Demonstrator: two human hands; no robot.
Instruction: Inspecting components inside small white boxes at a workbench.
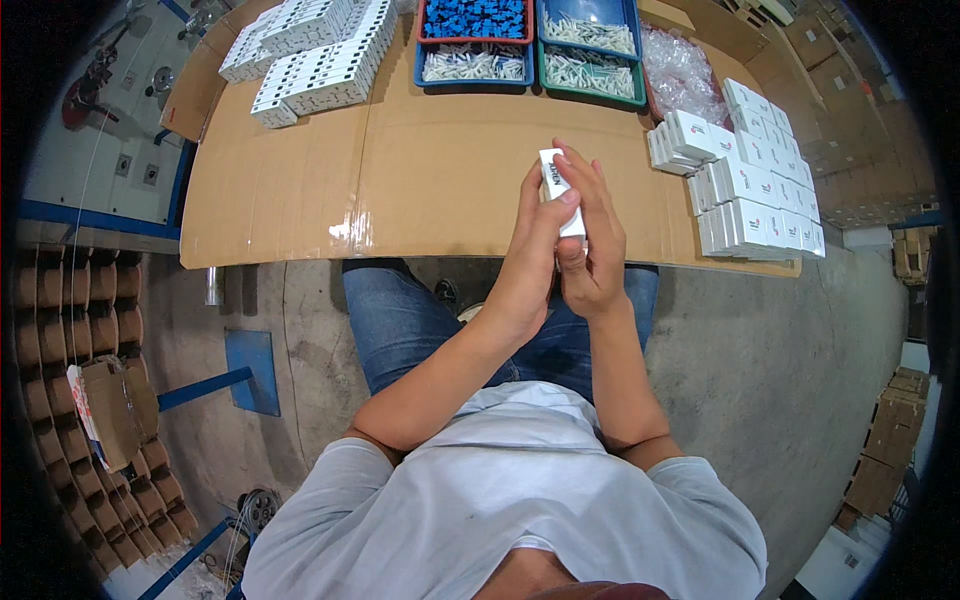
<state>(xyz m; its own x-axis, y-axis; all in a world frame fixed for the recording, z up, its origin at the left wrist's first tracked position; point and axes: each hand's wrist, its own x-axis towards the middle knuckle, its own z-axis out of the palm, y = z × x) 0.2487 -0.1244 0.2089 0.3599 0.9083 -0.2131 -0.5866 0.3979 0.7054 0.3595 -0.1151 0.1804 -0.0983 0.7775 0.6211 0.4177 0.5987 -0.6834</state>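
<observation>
Between my two hands, above the near part of the cardboard-covered table (pixel 440 180), is a small white box (pixel 553 172) with dark print on its side. My left hand (pixel 540 225) grips its left side, the thumb lying across its front. From the right, my right hand (pixel 597 235) presses against it, fingers stretched upward along the box and the thumb near its lower end. Parts of the box are covered by my fingers. Stacked white boxes (pixel 760 190) stand at the table's right, nearest to my right hand.
More white boxes (pixel 330 60) are piled at the far left. Along the back sit a red tray of blue pieces (pixel 475 18), a blue tray of white pieces (pixel 474 64), a green tray of white pieces (pixel 590 72) and clear plastic bags (pixel 680 75). A cardboard wall (pixel 200 95) edges the table.
</observation>
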